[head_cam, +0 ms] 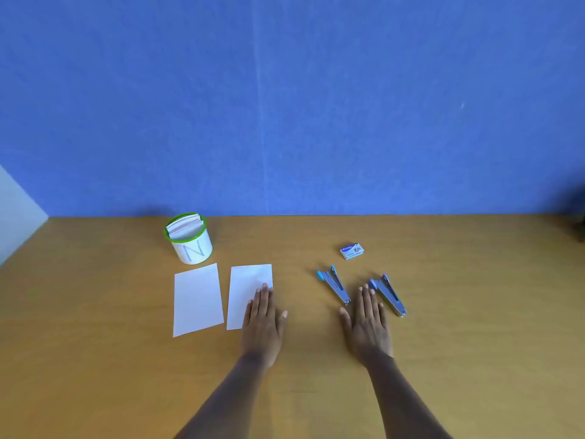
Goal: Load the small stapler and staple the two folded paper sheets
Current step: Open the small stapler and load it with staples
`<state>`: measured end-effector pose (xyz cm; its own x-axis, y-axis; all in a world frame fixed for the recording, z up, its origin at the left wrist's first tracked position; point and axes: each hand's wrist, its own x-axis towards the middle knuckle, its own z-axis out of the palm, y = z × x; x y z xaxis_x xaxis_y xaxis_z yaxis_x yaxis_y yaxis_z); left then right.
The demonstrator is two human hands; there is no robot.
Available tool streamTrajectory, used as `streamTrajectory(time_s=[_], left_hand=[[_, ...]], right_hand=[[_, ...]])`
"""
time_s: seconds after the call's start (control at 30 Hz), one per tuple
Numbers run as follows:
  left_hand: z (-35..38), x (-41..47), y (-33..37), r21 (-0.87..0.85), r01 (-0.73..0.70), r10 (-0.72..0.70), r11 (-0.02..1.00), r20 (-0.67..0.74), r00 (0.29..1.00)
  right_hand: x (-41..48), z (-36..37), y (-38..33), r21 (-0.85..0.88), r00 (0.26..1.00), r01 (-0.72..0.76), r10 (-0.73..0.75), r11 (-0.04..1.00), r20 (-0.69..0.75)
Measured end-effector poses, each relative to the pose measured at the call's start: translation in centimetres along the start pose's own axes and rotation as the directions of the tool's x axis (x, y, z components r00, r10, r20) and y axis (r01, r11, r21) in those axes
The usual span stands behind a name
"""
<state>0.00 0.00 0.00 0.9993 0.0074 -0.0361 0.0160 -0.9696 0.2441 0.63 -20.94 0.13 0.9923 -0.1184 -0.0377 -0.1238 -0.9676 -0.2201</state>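
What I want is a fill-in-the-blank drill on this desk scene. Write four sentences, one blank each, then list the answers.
1. The left hand rests its fingers on one paper sheet; the other sheet lies to its ____.
2. The right hand lies flat on the table, one blue stapler to its left, the other stapler to its ____.
3. The white cup with the green rim bears the letter ____.
4. The staple box is touched by ____ hand.

Missing words: left; right; N; neither.
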Motion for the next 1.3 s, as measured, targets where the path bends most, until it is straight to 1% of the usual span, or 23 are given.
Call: streamTrajectory(time_s=[0.07, 0.2, 0.33, 0.5, 0.6, 0.73, 0.8, 0.83, 0.93, 1.0, 1.1, 1.17, 1.23, 1.3], left_hand=[[0.0, 0.1, -0.1, -0.027, -0.008, 0.007, 1.0, -0.037, 0.999], [0.4, 0.1, -0.3, -0.016, 0.0, -0.001, 1.0, -0.047, 0.999], [0.1, -0.3, 0.1, -0.119, -0.047, 0.03, 0.992, -0.135, 0.99], [0.1, -0.4, 0.0, -0.137, -0.052, 0.032, 0.989, -0.144, 0.989], [0.1, -0.4, -0.2, -0.079, -0.021, 0.014, 0.997, -0.092, 0.996], [-0.7, -0.6, 0.1, -0.105, -0.061, 0.041, 0.993, -0.185, 0.982], [-0.4, -0.6, 0.1, -0.11, -0.093, 0.06, 0.99, -0.271, 0.961], [-0.3, -0.5, 0.2, -0.122, -0.096, 0.055, 0.988, -0.305, 0.951], [-0.5, -0.3, 0.7, -0.206, -0.079, 0.017, 0.975, -0.285, 0.958], [-0.8, -0.2, 1.2, -0.242, -0.07, -0.006, 0.968, -0.298, 0.954], [-1.4, 0.4, 1.9, -0.299, -0.095, -0.018, 0.949, -0.354, 0.935], [-2.1, 0.9, 2.4, -0.329, -0.134, -0.01, 0.935, -0.401, 0.916], [-2.9, 1.4, 3.2, -0.371, -0.166, -0.007, 0.914, -0.424, 0.906], [-3.8, 1.9, 4.1, -0.464, -0.138, -0.064, 0.875, -0.393, 0.917]], right_hand=[[0.1, -0.1, 0.1, -0.008, 1.0, 0.002, -0.002, 1.0, 0.009], [0.0, -0.1, -0.1, -0.026, 1.0, 0.004, -0.004, 1.0, 0.016], [0.1, 0.0, 0.0, -0.033, 1.0, 0.003, -0.003, 0.999, 0.014], [0.1, 0.0, -0.1, -0.002, 1.0, -0.009, 0.009, 1.0, -0.001], [0.2, -0.3, -0.6, 0.059, 0.999, -0.03, 0.032, 0.998, -0.023], [1.0, -1.2, -1.6, 0.213, 0.995, -0.075, 0.088, 0.974, -0.054], [1.5, -1.6, -1.9, 0.272, 0.997, -0.044, 0.059, 0.961, -0.047], [1.8, -1.8, -2.1, 0.278, 0.999, -0.024, 0.037, 0.96, -0.039], [2.5, -2.2, -2.5, 0.245, 1.0, 0.0, 0.004, 0.97, -0.018], [2.7, -2.4, -2.8, 0.223, 1.0, 0.002, 0.003, 0.975, -0.019], [2.8, -2.4, -3.3, 0.232, 0.998, -0.001, 0.016, 0.973, -0.061], [2.8, -2.5, -3.6, 0.269, 0.994, -0.007, 0.036, 0.963, -0.105], [2.7, -2.6, -4.0, 0.337, 0.984, 0.025, 0.037, 0.941, -0.176], [2.4, -2.9, -4.6, 0.402, 0.964, 0.088, 0.023, 0.912, -0.264]])
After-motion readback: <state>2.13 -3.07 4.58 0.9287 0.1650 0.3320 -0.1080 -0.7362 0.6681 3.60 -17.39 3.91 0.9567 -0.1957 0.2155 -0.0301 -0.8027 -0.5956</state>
